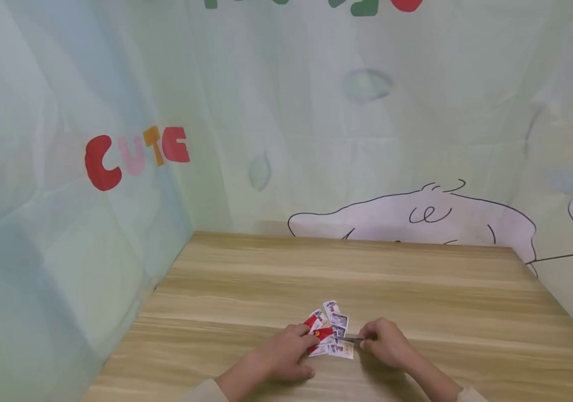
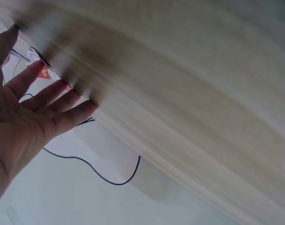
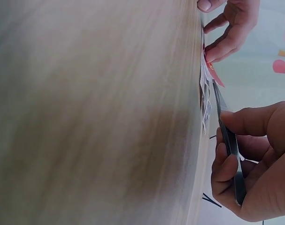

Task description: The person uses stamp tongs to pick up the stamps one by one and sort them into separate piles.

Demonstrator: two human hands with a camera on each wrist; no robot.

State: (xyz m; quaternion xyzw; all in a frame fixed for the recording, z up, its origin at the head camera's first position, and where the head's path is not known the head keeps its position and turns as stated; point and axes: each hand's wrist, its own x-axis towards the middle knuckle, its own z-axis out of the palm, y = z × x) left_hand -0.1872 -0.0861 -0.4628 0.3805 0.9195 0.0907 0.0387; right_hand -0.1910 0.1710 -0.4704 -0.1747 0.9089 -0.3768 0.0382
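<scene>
A small cluster of printed paper stamps point(image 1: 339, 320) lies overlapping on the wooden table, some grey, some colored. Among them is a red stamp point(image 1: 323, 334) with a yellow emblem, its edge raised in the right wrist view. My left hand point(image 1: 288, 352) rests its fingertips on the left side of the cluster, fingers spread and fairly straight. From the right, my right hand point(image 1: 386, 341) holds metal tweezers point(image 3: 233, 145) between thumb and fingers. The tweezers' tips reach the red stamp's right edge; whether they pinch it I cannot tell.
The wood-grain table point(image 1: 246, 279) extends behind and to both sides of the hands. Printed fabric point(image 1: 266, 111) with cartoon drawings and letters hangs along the table's back and sides. A thin black cable point(image 2: 93, 168) shows in the left wrist view.
</scene>
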